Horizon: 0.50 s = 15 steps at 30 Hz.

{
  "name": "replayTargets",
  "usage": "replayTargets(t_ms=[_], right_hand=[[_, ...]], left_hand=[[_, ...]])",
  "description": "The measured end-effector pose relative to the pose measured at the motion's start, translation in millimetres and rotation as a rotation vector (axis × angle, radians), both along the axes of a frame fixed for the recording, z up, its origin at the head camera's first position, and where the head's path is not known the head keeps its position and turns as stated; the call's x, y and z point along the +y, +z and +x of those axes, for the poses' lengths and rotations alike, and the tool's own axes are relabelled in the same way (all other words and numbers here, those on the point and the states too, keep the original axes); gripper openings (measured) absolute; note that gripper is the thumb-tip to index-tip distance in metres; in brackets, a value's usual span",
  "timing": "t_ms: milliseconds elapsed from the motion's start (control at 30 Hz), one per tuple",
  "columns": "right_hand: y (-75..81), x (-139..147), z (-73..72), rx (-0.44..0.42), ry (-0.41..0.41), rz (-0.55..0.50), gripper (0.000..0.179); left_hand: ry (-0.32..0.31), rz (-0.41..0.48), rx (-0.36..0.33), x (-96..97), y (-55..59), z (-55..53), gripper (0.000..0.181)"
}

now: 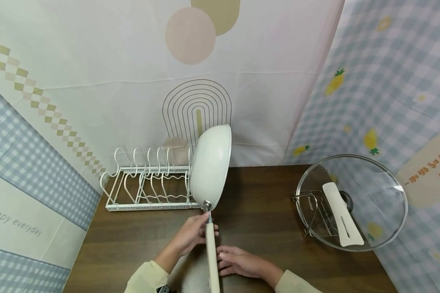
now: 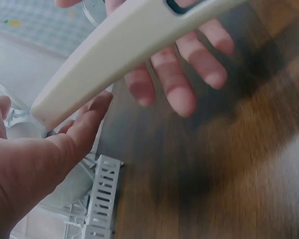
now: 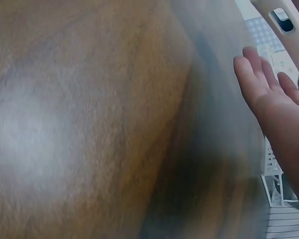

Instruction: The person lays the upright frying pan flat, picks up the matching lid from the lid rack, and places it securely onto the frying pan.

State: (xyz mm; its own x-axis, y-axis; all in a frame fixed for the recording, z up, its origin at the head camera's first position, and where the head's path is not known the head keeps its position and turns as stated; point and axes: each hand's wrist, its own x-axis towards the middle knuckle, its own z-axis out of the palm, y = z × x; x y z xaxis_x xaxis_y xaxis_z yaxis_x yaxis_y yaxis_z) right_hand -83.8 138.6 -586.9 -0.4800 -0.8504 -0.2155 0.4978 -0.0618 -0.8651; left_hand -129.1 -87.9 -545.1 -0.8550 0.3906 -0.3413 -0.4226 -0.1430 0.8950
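Leftmost we have the white metal wire rack (image 1: 146,206); now the left hand's (image 1: 190,236) fingers grip the deep round white pan (image 1: 210,162) near its cream handle's (image 1: 212,256) base, pan edge-on at the rack's right end; the right hand's (image 1: 242,262) fingers sit loose beside the handle; farther right, we spot the clear round glass lid (image 1: 375,203).

I'm looking at a kitchen-like corner: a white wok (image 1: 210,167) is tilting beside a wire pan rack (image 1: 146,208), a glass lid (image 1: 383,203) is shining, and pineapple-print cloth (image 1: 352,101) is hanging nearby.
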Motion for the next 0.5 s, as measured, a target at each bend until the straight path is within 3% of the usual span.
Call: replayTargets(t_ms=[167,500], right_hand=[[-3.2,-5,-0.7,-0.068,0.091,-0.110,0.061],[-20.1,-14,0.2,-0.150,0.137,-0.193,0.048]], left_hand=[[0.002,0.056,-0.038,6.2,-0.2,-0.4,0.050],[0.007,0.036,-0.036,18.8,-0.6,-0.4,0.035]])
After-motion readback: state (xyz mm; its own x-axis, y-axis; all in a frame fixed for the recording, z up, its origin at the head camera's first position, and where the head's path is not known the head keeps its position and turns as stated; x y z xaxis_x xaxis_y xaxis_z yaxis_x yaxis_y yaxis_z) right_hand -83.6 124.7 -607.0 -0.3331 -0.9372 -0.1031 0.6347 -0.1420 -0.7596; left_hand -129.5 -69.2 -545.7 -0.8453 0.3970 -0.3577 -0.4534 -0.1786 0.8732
